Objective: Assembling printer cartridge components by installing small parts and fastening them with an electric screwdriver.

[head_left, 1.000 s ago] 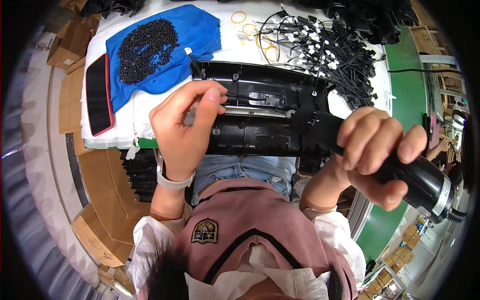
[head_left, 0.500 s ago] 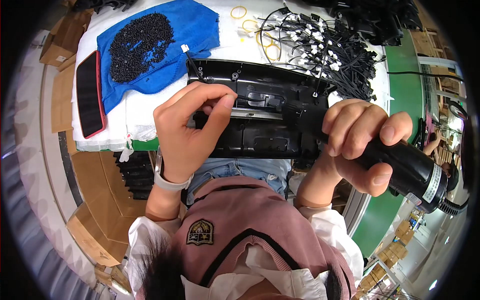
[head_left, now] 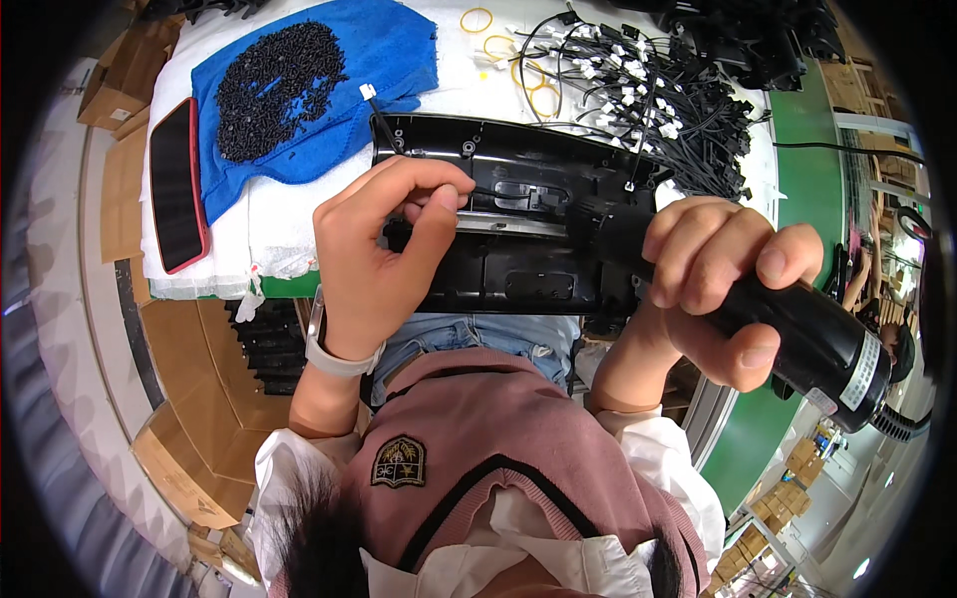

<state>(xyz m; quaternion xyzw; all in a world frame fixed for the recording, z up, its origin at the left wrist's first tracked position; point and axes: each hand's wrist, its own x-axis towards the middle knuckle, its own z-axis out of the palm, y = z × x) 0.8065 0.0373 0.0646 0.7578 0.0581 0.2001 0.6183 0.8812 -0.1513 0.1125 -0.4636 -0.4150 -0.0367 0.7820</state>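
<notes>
A black plastic housing panel (head_left: 469, 284) lies in front of me, its ribbed inner side up. My left hand (head_left: 371, 261) is over its left part, thumb and forefinger pinching a thin black cable (head_left: 490, 192). A white plug (head_left: 368, 92) on a black lead sticks up past the panel's upper left corner. In my right hand (head_left: 713, 254) is a black corded electric screwdriver (head_left: 812, 344), gripped round its body and tilted. Its dark nose points down-left at the panel, near a small rectangular recess (head_left: 528, 197). The bit's tip is hidden.
Small black screws (head_left: 274, 90) are heaped on a blue cloth (head_left: 409, 50) at the far left, beside a red-edged phone (head_left: 176, 189). Black cables with white plugs (head_left: 638, 100) pile up at the far right, near yellow rings (head_left: 477, 20). An open cardboard box (head_left: 194, 399) stands below left.
Both hands stay almost in place. My left hand has shifted very slightly to the right, still pinching the cable. The screwdriver's back end has dipped a little.
</notes>
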